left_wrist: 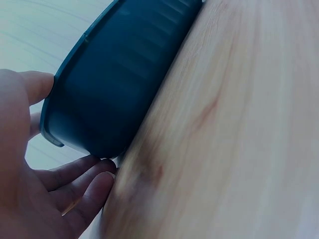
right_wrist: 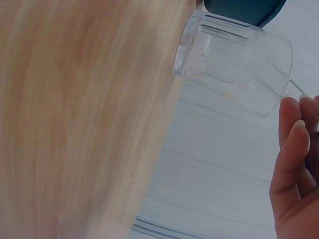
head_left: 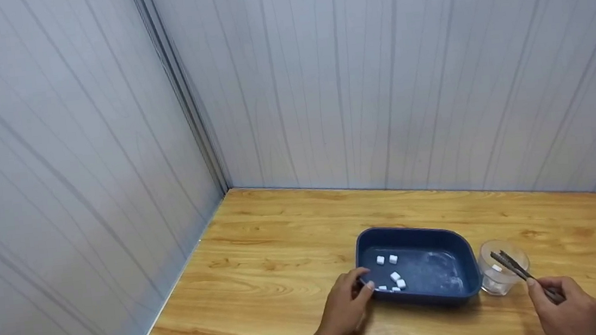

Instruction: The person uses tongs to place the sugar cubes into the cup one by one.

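A dark blue rectangular dish (head_left: 425,298) sits on the table with several small white cubes (head_left: 395,276) in its left half. My left hand (head_left: 344,305) grips its near left corner; in the left wrist view the dish wall (left_wrist: 107,84) shows fingers at the rim and others low by the base. My right hand (head_left: 568,305) pinches dark metal tongs (head_left: 516,268), their tips over a clear glass (head_left: 495,286). One white cube (head_left: 497,268) shows just below the tips, within the glass's outline. The right wrist view shows the glass (right_wrist: 234,64) near my fingertips.
The glass stands right beside the dish's right end. Wood-grain table (head_left: 263,264) extends to the left and behind the dish. Pale panelled walls (head_left: 300,79) rise at the table's back and left edges, with a metal strip (head_left: 181,86) in their corner.
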Demonstrator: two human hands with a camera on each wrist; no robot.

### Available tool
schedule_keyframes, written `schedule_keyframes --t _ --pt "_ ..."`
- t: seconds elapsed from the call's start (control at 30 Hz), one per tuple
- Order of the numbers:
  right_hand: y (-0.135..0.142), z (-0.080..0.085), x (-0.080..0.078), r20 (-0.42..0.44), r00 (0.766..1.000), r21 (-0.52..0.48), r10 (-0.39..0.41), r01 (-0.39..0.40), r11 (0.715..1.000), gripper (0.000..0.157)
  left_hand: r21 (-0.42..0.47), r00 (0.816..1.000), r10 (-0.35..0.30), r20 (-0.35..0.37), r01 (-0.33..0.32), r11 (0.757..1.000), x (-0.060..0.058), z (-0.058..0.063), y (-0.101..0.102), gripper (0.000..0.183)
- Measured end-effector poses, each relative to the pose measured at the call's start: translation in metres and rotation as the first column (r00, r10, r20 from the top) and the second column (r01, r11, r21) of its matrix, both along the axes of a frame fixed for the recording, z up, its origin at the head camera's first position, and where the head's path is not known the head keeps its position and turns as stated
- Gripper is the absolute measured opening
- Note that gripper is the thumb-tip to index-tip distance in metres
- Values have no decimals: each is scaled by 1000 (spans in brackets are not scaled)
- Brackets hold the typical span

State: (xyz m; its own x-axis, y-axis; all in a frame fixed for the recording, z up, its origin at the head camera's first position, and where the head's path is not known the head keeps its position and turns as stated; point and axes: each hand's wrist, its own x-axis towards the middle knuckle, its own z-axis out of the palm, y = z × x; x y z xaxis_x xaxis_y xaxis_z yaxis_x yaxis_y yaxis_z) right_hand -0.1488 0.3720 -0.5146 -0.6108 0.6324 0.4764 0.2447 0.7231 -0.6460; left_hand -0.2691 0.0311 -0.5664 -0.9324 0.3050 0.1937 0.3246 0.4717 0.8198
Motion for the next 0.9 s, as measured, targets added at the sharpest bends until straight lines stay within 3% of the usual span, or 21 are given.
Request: schedule_keyframes --t 0.27,0.53,0.77,0.9 --pt "-2 -1 -1 1 1000 -48 8 -8 999 20 10 1000 -5 10 5 1000 1 -1 -2 42" --pt "-4 0 1 -6 1000 -59 -13 12 998 21 9 999 -21 -37 22 1000 0 -1 0 41" --pt "-3 2 -2 -80 996 -14 40 -42 999 18 -2 1000 -9 -15 9 1000 0 0 1 41" --pt "-4 9 -6 -70 996 -17 61 -62 998 21 6 1000 -1 -19 1 1000 0 -1 -1 41"
